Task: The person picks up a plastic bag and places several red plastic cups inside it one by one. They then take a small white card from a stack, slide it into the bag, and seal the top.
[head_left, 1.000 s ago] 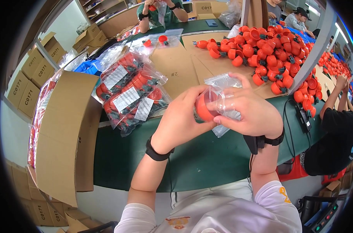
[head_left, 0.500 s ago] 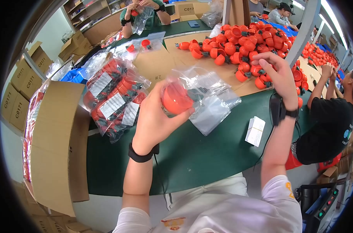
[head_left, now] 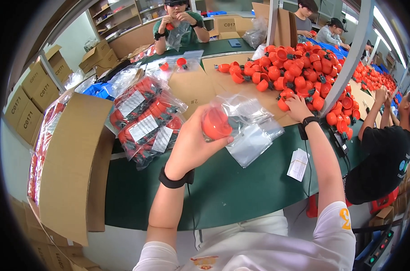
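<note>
My left hand (head_left: 189, 147) is closed around a clear plastic bag (head_left: 228, 105) with a red rounded cup (head_left: 216, 124) inside it, held above the table. At the near edge of a large pile of red cups with dark fittings (head_left: 299, 67), my right hand (head_left: 299, 109) has its fingers curled on one red cup (head_left: 283, 105). Part of that cup is hidden by the fingers. Flat clear bags (head_left: 251, 147) lie just right of my left hand. Filled bags of red cups with white labels (head_left: 146, 122) are stacked to its left.
An upright cardboard box (head_left: 71, 167) borders the green table (head_left: 232, 198) on the left. Banded white slips (head_left: 298, 165) lie near my right forearm. A grey post (head_left: 347, 58) rises beside the pile. Co-workers sit across the table and at the right.
My right hand has come down and forward from the air onto the pile's near edge. My left hand keeps hold of the bagged cup. The whole view has shifted slightly.
</note>
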Demonstrator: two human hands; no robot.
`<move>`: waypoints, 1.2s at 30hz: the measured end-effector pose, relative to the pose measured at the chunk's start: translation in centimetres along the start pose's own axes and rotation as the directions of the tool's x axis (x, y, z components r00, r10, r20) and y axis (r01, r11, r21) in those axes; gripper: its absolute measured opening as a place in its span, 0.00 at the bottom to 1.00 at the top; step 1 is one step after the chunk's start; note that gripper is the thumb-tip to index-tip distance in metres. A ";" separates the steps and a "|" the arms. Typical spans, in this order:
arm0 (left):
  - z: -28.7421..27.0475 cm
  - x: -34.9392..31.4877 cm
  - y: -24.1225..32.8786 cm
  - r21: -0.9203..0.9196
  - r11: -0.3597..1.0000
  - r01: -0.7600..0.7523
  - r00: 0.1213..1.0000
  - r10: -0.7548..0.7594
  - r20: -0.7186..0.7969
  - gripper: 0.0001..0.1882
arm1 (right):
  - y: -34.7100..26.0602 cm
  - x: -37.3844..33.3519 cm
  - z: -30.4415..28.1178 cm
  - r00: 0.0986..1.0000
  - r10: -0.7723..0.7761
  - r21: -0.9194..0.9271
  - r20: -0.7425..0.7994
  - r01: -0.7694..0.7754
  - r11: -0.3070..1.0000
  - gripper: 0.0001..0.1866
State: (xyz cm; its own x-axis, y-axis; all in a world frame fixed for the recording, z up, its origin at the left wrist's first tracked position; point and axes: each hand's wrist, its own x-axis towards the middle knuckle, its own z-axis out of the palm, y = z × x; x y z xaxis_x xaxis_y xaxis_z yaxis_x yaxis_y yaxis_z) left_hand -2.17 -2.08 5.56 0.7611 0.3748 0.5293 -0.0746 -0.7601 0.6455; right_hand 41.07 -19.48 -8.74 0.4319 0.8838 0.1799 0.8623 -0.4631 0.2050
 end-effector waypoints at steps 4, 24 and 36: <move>-0.3 -0.1 -0.7 -0.055 0.998 0.025 1.000 -0.025 0.017 0.37 | -2.1 -1.5 -4.6 0.997 -0.013 0.394 0.080 -0.020 0.919 0.15; 1.1 -0.6 0.1 -0.074 0.997 0.013 0.978 0.002 0.210 0.38 | -16.0 -8.1 -27.7 0.919 -0.369 0.582 -0.142 0.379 0.719 0.14; 2.7 -0.7 -1.2 -0.435 0.870 0.234 0.952 -0.114 0.285 0.33 | -16.2 -6.8 -28.1 0.936 -0.348 0.687 -0.049 0.284 0.669 0.10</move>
State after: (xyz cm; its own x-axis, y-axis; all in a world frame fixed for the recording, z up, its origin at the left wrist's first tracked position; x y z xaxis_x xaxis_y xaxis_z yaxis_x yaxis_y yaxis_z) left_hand -0.86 -2.83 2.91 0.9166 0.2919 0.2733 -0.1667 -0.3424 0.9246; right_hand 16.70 -19.81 13.76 0.0918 0.9853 0.1440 0.8812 -0.0131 -0.4726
